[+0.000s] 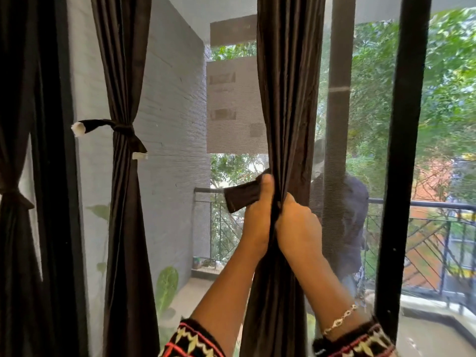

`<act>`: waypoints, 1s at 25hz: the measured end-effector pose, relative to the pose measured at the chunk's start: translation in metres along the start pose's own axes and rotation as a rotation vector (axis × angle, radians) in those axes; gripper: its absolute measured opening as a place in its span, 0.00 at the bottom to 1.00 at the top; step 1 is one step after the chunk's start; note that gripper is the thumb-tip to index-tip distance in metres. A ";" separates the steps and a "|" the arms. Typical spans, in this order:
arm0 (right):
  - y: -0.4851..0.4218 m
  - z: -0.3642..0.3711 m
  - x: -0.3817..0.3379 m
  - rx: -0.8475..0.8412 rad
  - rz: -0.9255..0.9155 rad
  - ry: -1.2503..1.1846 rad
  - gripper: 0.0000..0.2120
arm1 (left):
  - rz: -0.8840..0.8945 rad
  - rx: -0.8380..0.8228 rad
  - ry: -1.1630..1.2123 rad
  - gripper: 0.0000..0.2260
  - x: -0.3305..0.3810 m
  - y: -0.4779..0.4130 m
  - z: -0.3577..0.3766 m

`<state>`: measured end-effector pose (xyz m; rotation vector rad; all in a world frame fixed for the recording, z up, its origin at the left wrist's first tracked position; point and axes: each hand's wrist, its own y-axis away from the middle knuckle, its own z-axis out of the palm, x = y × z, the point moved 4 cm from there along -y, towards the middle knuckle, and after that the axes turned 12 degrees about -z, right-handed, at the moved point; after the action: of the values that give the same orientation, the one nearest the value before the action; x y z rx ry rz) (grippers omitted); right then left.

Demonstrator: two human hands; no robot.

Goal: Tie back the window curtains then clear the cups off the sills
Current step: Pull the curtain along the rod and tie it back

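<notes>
A dark brown curtain (288, 99) hangs bunched in the middle of the window. My left hand (257, 215) grips its left side and pinches a dark fabric tie-back strip (240, 195) that sticks out to the left. My right hand (298, 225) grips the curtain's right side at the same height, close against the left hand. A second dark curtain (123, 73) at the left is bound by a knotted tie-back (123, 130) with white ends. A third bound curtain (13, 176) hangs at the far left edge. No cups or sill are in view.
A mesh screen covers the window. A thick black frame bar (404, 150) stands just right of my hands. Outside are a grey brick wall (170, 124), a balcony railing (425, 228), trees, and a person in dark clothes (353, 215) behind the screen.
</notes>
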<state>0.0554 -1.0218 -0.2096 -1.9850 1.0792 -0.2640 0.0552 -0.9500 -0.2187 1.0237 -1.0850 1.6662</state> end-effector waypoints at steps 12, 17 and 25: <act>0.006 0.017 0.048 0.157 -0.099 -0.570 0.23 | -0.069 0.160 0.033 0.12 0.002 -0.027 -0.013; -0.028 0.009 0.092 0.097 0.171 -1.163 0.25 | -0.101 -0.031 0.135 0.10 0.003 -0.034 -0.024; -0.039 0.014 0.085 -0.021 0.256 -1.285 0.15 | -0.074 0.031 0.065 0.11 0.000 -0.038 -0.021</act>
<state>0.1378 -1.0688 -0.2054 -1.4948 0.4316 1.0310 0.0874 -0.9207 -0.2158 1.0104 -0.9709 1.6501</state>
